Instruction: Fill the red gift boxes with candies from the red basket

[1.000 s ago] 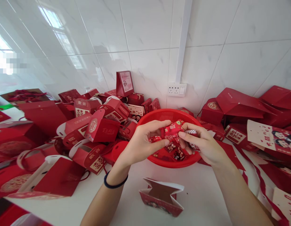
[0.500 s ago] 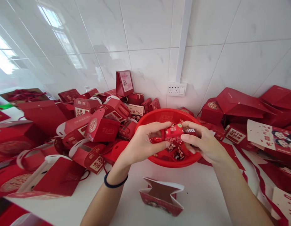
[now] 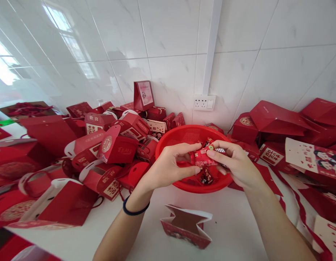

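Observation:
Both hands are over a red plastic basket that holds wrapped candies. My right hand grips a red wrapped packet, its thumb on the front; a dotted piece shows beside those fingers. My left hand is at the packet's left side, thumb and fingers apart around it; whether it presses on the packet is unclear. An open red paper box stands on the white table in front of the basket.
Many red gift boxes are heaped on the left. More boxes and a red ribbon lie on the right. The tiled wall with a socket rises behind the basket.
My left hand has shifted slightly right, and the red packet has moved a little right and down. Its fingers look less closed on the packet. The open box has stayed in place.

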A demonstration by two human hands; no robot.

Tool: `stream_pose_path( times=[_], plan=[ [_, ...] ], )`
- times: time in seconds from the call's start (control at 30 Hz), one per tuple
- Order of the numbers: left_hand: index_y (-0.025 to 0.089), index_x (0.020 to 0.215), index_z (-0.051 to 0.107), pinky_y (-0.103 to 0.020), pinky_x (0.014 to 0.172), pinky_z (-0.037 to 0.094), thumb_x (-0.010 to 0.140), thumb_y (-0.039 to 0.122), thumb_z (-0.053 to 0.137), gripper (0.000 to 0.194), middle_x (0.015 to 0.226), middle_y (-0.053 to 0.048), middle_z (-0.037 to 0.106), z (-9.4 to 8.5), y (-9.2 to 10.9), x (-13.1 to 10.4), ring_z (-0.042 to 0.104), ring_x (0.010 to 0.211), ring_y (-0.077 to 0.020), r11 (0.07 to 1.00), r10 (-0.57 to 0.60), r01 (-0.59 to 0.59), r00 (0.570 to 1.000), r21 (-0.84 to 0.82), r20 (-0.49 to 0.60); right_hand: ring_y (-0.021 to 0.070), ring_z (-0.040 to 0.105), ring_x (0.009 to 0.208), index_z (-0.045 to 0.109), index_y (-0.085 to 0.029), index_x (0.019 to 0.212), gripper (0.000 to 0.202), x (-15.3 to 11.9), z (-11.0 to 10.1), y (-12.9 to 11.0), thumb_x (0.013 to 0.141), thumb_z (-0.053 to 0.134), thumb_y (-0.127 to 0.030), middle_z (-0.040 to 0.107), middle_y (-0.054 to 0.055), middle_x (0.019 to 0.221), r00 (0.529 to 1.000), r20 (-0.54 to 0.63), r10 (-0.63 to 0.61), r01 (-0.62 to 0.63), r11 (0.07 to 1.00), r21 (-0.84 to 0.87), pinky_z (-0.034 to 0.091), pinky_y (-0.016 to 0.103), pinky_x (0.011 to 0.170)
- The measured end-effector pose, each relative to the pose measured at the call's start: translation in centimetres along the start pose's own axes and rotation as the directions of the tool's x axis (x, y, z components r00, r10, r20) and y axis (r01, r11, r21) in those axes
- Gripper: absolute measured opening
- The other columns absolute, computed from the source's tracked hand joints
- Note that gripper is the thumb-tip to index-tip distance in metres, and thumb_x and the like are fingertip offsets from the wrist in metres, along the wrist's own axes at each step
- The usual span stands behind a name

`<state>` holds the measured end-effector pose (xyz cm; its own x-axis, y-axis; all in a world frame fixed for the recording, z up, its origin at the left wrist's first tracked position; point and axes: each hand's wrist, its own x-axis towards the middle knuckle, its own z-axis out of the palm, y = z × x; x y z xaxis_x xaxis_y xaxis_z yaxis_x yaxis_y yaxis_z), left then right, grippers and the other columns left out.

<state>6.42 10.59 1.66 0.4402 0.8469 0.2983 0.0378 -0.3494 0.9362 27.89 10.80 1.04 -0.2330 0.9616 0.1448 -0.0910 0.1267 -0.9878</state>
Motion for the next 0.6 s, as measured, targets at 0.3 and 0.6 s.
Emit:
stream_pose_path(
  times=[0.3,0.6],
  plan=[
    [0.012,0.102,0.079,-0.025,0.068,0.056,0.088,0.034,0.078,0.026,0.087,-0.006,0.077,1.0,-0.3,1.0,0.067,0.073,-0.0152,0.993,-0.040,0.040,0.999,-0.108,0.001,0.0038,0.042,0.042,0.065,-0.019,0.079,0.034,-0.2,0.1,0.1,0.082,0.083,-0.047,0.054,-0.006,0.064,0.998,0.052,-0.038,0.039,0.999,-0.005,0.031,0.019,0.038],
    [0.013,0.094,0.078,-0.023,0.065,0.054,0.080,0.034,0.084,0.026,0.082,-0.005,0.075,0.9,-0.7,1.3,0.064,0.070,-0.0135,0.982,-0.055,0.047,0.998,-0.181,-0.039,0.0037,0.043,0.042,0.063,-0.019,0.080,0.034,-0.1,0.2,0.5,0.085,0.081,-0.047,0.054,-0.006,0.065,0.998,0.050,-0.050,0.051,0.999,-0.019,0.033,0.019,0.038]
  ],
)
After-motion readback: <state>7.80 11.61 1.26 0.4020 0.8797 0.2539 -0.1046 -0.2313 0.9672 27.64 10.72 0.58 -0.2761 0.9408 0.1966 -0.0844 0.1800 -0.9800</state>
